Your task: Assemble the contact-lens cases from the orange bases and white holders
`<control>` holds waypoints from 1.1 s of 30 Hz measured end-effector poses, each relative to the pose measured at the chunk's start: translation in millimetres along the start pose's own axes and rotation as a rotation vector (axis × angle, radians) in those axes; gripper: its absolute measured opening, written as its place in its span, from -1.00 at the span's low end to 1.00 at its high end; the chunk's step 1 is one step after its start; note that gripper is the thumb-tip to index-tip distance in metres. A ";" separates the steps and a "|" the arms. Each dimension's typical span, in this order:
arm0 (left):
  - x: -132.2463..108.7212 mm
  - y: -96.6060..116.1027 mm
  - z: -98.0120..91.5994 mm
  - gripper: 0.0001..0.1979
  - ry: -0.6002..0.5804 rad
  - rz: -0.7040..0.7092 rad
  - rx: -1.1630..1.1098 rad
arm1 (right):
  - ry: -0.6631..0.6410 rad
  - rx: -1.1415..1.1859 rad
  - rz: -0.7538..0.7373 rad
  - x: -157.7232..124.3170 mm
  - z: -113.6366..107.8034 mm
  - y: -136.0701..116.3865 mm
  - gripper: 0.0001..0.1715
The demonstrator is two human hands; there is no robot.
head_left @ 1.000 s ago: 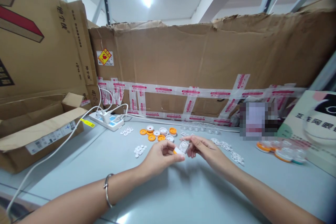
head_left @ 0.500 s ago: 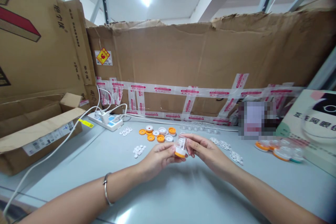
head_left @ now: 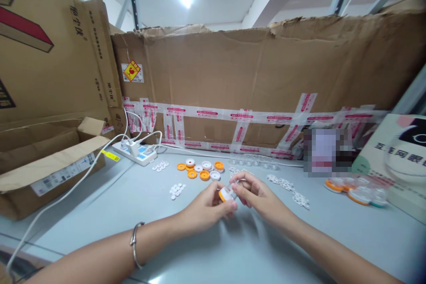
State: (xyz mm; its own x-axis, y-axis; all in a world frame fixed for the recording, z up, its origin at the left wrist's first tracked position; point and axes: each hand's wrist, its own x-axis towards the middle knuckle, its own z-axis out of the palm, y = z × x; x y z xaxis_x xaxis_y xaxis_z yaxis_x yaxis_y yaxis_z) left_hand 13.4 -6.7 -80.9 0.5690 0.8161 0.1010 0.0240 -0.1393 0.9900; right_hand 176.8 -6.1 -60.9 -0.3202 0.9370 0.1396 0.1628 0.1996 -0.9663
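Note:
Above the middle of the grey table, my left hand (head_left: 211,204) grips the orange and white round base (head_left: 226,194) of a small plastic piece. A clear cup-like top (head_left: 234,186) sits at the base's right side, pinched by the fingers of my right hand (head_left: 254,191). The piece is tilted, its orange rim toward the left. Whether top and base are locked together I cannot tell. Behind my hands lie several orange and white round caps (head_left: 204,175). Small white discs (head_left: 177,190) are to their left, and flat white perforated pieces (head_left: 281,182) to the right.
Several clear cups (head_left: 254,161) line the back below a cardboard wall (head_left: 206,71). Finished-looking clear and coloured pieces (head_left: 357,191) stand at right beside a printed box (head_left: 396,159). At left are a power strip (head_left: 136,153) with white cables and an open carton (head_left: 49,155).
The held piece has gone from nearly upright to tilted, its orange base turning leftward. My left thumb has shifted lower, and my right fingers now cover the clear top.

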 end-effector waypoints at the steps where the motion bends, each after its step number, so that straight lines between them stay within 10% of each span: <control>1: -2.4 1.3 0.9 -0.71 0.013 0.013 0.124 | -0.003 -0.013 0.002 -0.9 1.0 0.3 -0.56; 7: -14.7 9.2 3.8 -0.74 0.044 0.081 0.500 | -0.049 -0.147 -0.064 -12.1 3.3 -3.1 -0.69; 22: -13.8 3.5 7.5 -0.53 -0.209 0.008 -0.138 | -0.265 -0.357 -0.329 -21.5 -9.0 -2.6 -0.77; 33: -3.4 -6.5 2.7 -0.68 0.054 0.069 0.083 | -0.110 -0.339 -0.211 -8.5 -4.4 0.2 -0.69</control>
State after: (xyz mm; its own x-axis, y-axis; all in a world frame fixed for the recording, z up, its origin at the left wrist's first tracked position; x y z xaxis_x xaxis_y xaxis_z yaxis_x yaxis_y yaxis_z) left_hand 13.5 -10.0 -88.0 0.5262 0.8320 0.1758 0.0559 -0.2401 0.9691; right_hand 183.7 -12.7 -61.3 -0.4742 0.8330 0.2851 0.3750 0.4841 -0.7906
